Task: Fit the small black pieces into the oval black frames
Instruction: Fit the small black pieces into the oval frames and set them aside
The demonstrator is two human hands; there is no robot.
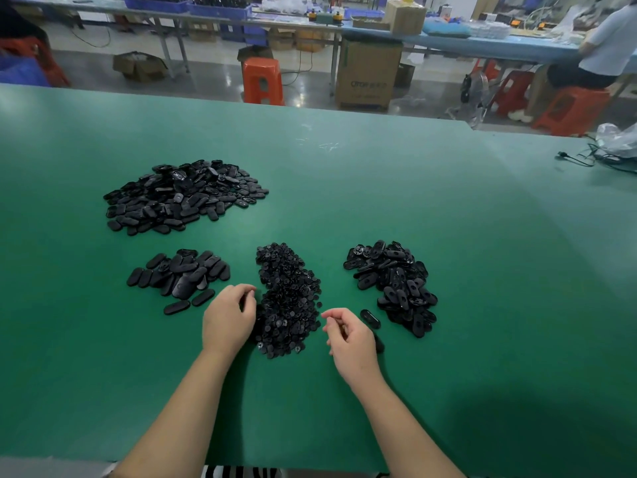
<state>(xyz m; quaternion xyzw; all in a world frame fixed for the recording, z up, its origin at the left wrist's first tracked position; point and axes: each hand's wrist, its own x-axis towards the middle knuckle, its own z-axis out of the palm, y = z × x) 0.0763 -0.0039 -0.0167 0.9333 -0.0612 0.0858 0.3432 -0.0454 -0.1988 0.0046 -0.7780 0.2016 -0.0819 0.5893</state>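
Observation:
A heap of small black pieces (287, 298) lies in the middle of the green table (448, 236). My left hand (229, 319) sits at the heap's left edge with its fingers curled down among the pieces; whether they pinch one is hidden. My right hand (348, 334) hovers just right of the heap, fingers loosely curled, with nothing visible in them. One oval black frame (370, 319) lies alone beside it. A pile of oval frames (396, 284) is to the right.
A smaller pile of oval parts (179, 276) lies to the left and a large pile (182, 196) further back left. Cables and a plastic bag (617, 141) sit at the far right edge. Beyond the table stand orange stools (262, 81), boxes and a seated person (606, 46).

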